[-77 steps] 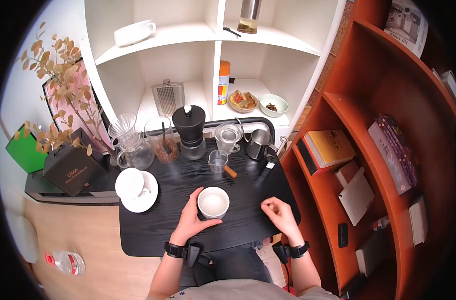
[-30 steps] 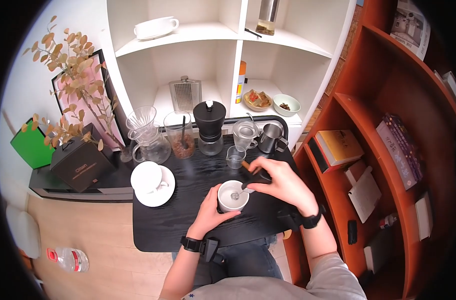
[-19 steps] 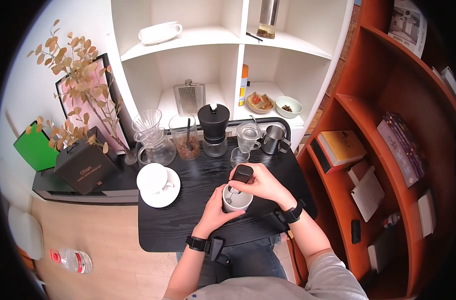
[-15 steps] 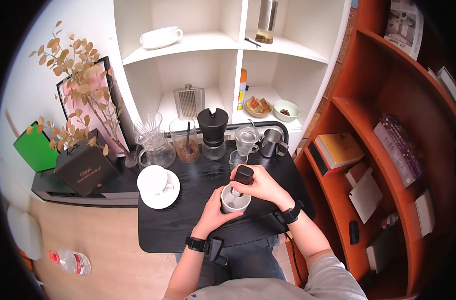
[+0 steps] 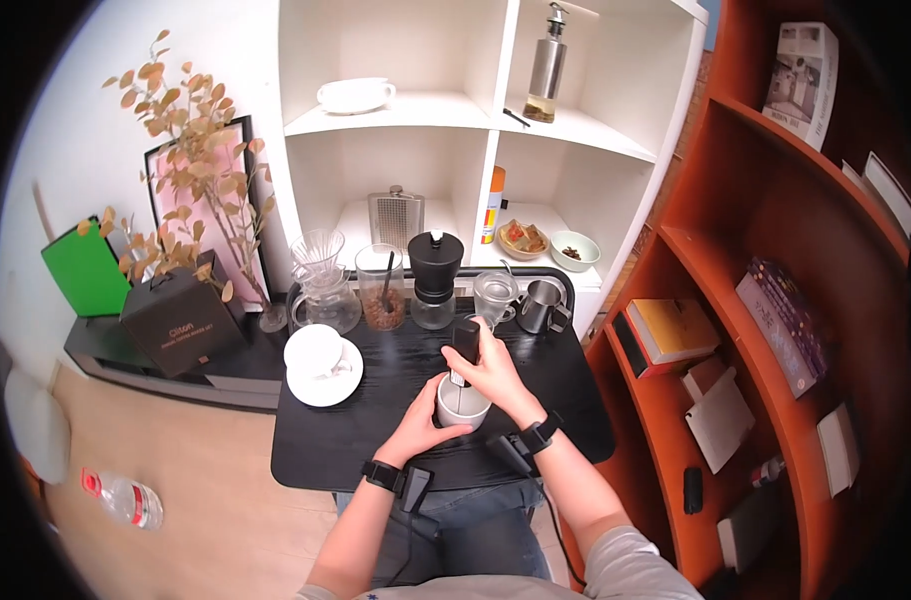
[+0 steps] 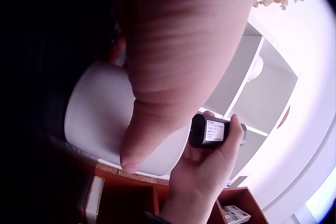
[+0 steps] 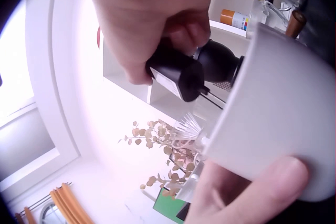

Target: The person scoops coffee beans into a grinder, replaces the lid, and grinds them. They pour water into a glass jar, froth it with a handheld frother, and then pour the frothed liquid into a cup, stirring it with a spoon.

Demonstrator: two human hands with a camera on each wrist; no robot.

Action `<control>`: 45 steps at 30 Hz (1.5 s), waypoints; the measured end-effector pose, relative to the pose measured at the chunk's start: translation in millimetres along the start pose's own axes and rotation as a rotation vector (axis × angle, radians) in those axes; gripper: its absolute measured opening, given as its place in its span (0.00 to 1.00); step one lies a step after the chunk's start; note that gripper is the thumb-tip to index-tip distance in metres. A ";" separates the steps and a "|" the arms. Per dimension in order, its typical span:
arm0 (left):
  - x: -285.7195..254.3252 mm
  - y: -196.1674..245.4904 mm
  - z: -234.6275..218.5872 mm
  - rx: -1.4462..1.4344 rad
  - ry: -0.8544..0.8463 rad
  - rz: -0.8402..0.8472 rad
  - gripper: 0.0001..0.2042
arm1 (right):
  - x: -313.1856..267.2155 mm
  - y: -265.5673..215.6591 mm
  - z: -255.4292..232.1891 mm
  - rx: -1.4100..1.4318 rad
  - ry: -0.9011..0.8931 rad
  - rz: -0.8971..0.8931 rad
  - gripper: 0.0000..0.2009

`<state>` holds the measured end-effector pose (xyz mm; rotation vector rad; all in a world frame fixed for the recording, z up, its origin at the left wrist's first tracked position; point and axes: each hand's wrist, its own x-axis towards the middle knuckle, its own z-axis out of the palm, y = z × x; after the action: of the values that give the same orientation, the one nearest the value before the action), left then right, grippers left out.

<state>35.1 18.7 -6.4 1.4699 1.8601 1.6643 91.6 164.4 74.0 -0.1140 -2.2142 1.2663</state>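
My left hand (image 5: pixel 412 428) curls around a white cup (image 5: pixel 463 410) on the black table, its thumb along the near side. Above the cup, my right hand (image 5: pixel 497 375) grips the black handle of a handheld milk frother (image 5: pixel 464 340). The frother's thin metal shaft points down into the cup; its whisk end is hidden inside. In the left wrist view, a white label shows on the frother (image 6: pixel 212 131). The right wrist view has the shaft right at the rim of the cup (image 7: pixel 278 103).
Along the table's back stand a glass dripper with server (image 5: pixel 325 302), a glass of beans (image 5: pixel 383 300), a black hand grinder (image 5: pixel 435 275), a glass cup with strainer (image 5: pixel 495 296) and a steel pitcher (image 5: pixel 541 305). At left, a white cup (image 5: pixel 313 350) sits on a saucer (image 5: pixel 327 390).
My right hand was empty, then took up the milk frother and brought it left over the cup, shaft down inside. My left hand has kept hold of the cup. The head view has shifted.
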 end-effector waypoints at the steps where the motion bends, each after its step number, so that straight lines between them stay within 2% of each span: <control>1: -0.2 0.5 1.1 -0.003 0.021 -0.003 0.43 | 3.2 0.6 0.8 -0.098 -0.002 -0.048 0.19; 4: 2.0 5.4 -2.0 -0.029 -0.001 -0.045 0.43 | 3.1 0.5 0.7 -0.026 0.047 -0.076 0.18; 6: 10.0 13.8 -7.5 -0.271 -0.076 -0.121 0.42 | 3.5 7.3 3.6 -0.063 0.108 -0.121 0.18; 8: 17.8 12.0 -12.0 -0.266 -0.111 -0.115 0.41 | 3.8 11.7 2.1 -0.149 0.182 -0.146 0.18; 10: 23.2 12.9 -21.6 -0.218 -0.272 -0.201 0.41 | 6.1 16.8 4.8 -0.006 0.191 -0.111 0.17; 13: 36.7 4.5 -34.3 -0.273 -0.397 -0.246 0.44 | 10.8 21.8 3.3 0.136 0.165 -0.090 0.15; 15: 45.0 4.5 -40.3 -0.331 -0.517 -0.320 0.48 | 14.9 36.5 7.6 0.508 0.026 -0.013 0.13; 16: 46.3 -4.6 -41.6 -0.320 -0.526 -0.329 0.48 | 14.7 41.3 9.1 0.521 0.036 -0.013 0.13; 18: 48.5 -29.5 -42.2 -0.192 -0.590 -0.224 0.48 | 13.1 49.5 9.1 0.695 -0.092 0.005 0.14; 19: 50.1 -23.0 -43.3 -0.082 -0.586 -0.164 0.47 | 9.4 47.8 6.9 0.722 -0.121 0.028 0.14; 20: 49.3 -25.8 -42.8 -0.115 -0.561 -0.161 0.46 | 8.5 44.3 4.9 0.612 -0.110 0.036 0.12; 23: 48.1 -27.8 -40.1 -0.237 -0.627 -0.250 0.50 | 1.3 29.5 -3.8 0.525 -0.158 0.051 0.13; 26: 48.9 -28.8 -37.6 -0.437 -0.641 -0.372 0.50 | -1.9 30.2 1.8 0.598 -0.095 0.041 0.14; 28: 52.0 -28.1 -39.3 -0.418 -0.662 -0.355 0.50 | -1.2 30.9 0.3 0.476 -0.039 -0.062 0.16; 30: 54.9 -28.9 -39.6 -0.398 -0.677 -0.324 0.50 | 0.4 26.7 -4.1 0.402 -0.005 -0.049 0.15; 33: 54.9 -24.7 -37.4 -0.437 -0.645 -0.302 0.52 | 1.3 36.8 0.3 0.270 0.172 -0.140 0.16; 37: 54.6 -28.6 -37.9 -0.437 -0.680 -0.299 0.45 | 4.5 50.6 5.2 0.235 0.151 -0.178 0.20; 40: 54.9 -25.0 -38.1 -0.426 -0.671 -0.280 0.44 | 3.2 48.0 6.7 0.330 0.106 -0.146 0.19; 45: 52.5 -28.2 -39.1 -0.405 -0.631 -0.342 0.40 | 0.3 42.3 2.3 0.504 -0.074 -0.032 0.16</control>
<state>-31.9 40.6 4.1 1.2238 1.2525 1.1434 81.5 185.8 38.8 0.1660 -1.8770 1.7888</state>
